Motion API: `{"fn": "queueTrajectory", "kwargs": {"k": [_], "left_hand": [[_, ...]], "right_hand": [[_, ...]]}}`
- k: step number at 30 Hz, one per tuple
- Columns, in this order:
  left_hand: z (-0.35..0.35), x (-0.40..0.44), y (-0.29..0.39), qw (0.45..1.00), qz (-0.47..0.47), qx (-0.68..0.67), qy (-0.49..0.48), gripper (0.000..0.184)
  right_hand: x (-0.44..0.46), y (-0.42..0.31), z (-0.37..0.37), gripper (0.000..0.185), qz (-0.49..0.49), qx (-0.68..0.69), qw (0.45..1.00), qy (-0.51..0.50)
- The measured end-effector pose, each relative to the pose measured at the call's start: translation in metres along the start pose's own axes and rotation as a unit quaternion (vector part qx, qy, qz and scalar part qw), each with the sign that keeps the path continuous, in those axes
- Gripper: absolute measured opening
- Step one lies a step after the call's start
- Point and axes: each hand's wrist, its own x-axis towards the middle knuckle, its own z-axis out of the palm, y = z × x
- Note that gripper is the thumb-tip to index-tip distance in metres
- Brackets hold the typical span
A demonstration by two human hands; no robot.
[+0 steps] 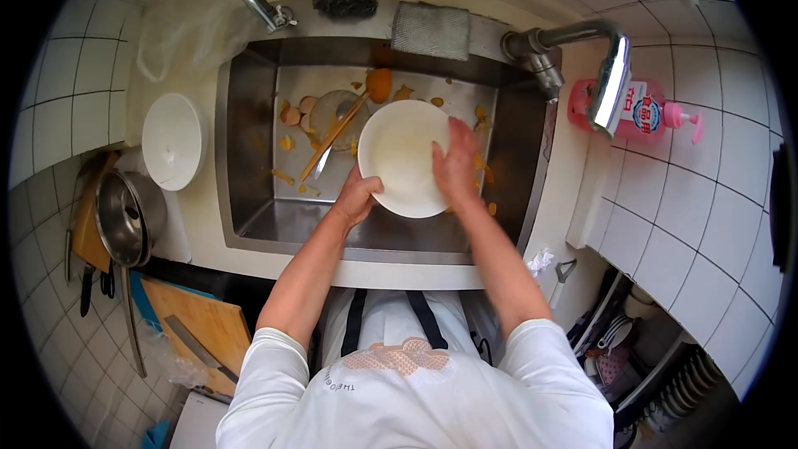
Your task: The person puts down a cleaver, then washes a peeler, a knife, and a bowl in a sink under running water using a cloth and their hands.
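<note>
You hold a smooth, round white plate above the steel sink. Its lower-left rim is pinched in your left grip, thumb on top, the rest hidden underneath. Your right grip touches the right edge, but motion blur means you cannot tell whether it is clamped. Slim wooden chopsticks cross a see-through dish, hard to make out, near ragged orange scraps; the plate covers part of the sink.
</note>
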Motion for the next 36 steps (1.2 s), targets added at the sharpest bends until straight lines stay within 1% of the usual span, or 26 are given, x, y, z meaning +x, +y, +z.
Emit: {"fn": "queueTrajectory", "kwargs": {"k": [1,3,5,6,7,9,10,11,13,14,15,17,18,20,21,23,24,26,27,29,30,32,36], "left_hand": [[-0.001,0.002,-0.003,1.000,0.008,-0.004,0.003,0.064],[0.002,0.003,-0.005,1.000,0.016,-0.006,0.005,0.064],[0.002,0.002,-0.007,0.999,0.023,-0.025,0.019,0.061],[0.001,0.001,-0.007,0.999,0.022,-0.022,0.021,0.061],[0.000,0.001,-0.006,0.999,0.022,-0.028,0.018,0.060],[0.000,-0.001,-0.006,0.999,0.019,-0.035,0.014,0.060],[0.000,-0.002,-0.006,0.999,0.019,-0.044,0.024,0.060],[0.000,-0.003,-0.005,0.998,0.019,-0.053,0.033,0.059],[-0.001,-0.003,-0.005,0.999,0.014,-0.031,0.012,0.061],[-0.002,-0.003,-0.005,1.000,0.009,-0.007,-0.006,0.062],[-0.003,-0.004,-0.004,1.000,0.012,-0.007,-0.005,0.062],[-0.001,-0.008,-0.002,1.000,0.014,-0.007,-0.021,0.064],[-0.001,-0.010,-0.001,1.000,0.015,-0.009,-0.019,0.064],[0.001,-0.011,0.001,1.000,0.007,-0.008,-0.019,0.066],[0.001,-0.010,0.001,1.000,0.009,-0.011,-0.021,0.066],[0.001,-0.009,0.001,0.999,0.016,0.024,-0.024,0.066],[0.002,-0.009,0.001,0.999,0.015,0.024,-0.025,0.066],[0.004,-0.010,0.002,0.999,-0.001,0.017,-0.030,0.066],[0.003,-0.009,0.003,0.999,-0.002,0.018,-0.029,0.066],[0.002,-0.010,0.003,1.000,0.007,0.014,-0.023,0.066],[0.001,-0.011,0.003,1.000,0.005,0.014,-0.023,0.066],[0.003,-0.012,0.005,1.000,0.002,0.010,-0.022,0.065],[0.000,-0.010,0.001,0.999,0.013,0.013,-0.030,0.066]], "right_hand": [[-0.005,-0.010,0.012,0.058,0.088,0.057,0.994,-0.023],[-0.001,-0.023,0.040,0.062,0.119,0.104,0.986,0.053],[0.008,-0.042,0.056,0.064,0.100,0.174,0.979,0.041],[0.009,-0.056,0.058,0.059,0.071,0.204,0.976,0.042],[0.009,-0.062,0.057,0.059,0.074,0.205,0.975,0.043],[0.006,-0.072,0.050,0.053,-0.045,0.296,0.950,-0.085],[0.005,-0.078,0.045,0.047,-0.036,0.288,0.954,-0.071],[0.008,-0.076,0.043,0.047,-0.037,0.286,0.955,-0.071],[0.019,-0.062,0.038,0.048,-0.132,0.125,0.983,-0.022],[0.028,-0.049,0.034,0.049,-0.183,0.017,0.982,-0.041],[0.030,-0.040,0.024,0.049,-0.186,0.018,0.982,-0.040],[0.032,-0.022,0.001,0.050,-0.254,-0.028,0.960,-0.119],[0.029,-0.010,-0.009,0.050,-0.255,-0.028,0.959,-0.121],[0.021,0.010,-0.028,0.048,-0.231,-0.116,0.956,-0.142],[0.019,0.014,-0.034,0.048,-0.233,-0.118,0.955,-0.142],[0.017,0.020,-0.042,0.045,-0.254,-0.179,0.937,-0.159],[0.020,0.016,-0.043,0.045,-0.254,-0.180,0.937,-0.158],[0.037,0.005,-0.040,0.042,-0.339,-0.151,0.916,-0.150],[0.041,0.007,-0.039,0.042,-0.339,-0.150,0.917,-0.149],[0.044,0.010,-0.036,0.041,-0.375,-0.169,0.898,-0.160],[0.041,0.013,-0.040,0.041,-0.373,-0.169,0.898,-0.160],[0.032,0.017,-0.053,0.040,-0.340,-0.193,0.893,-0.225],[0.035,0.013,-0.053,0.040,-0.346,-0.177,0.902,-0.188]]}}
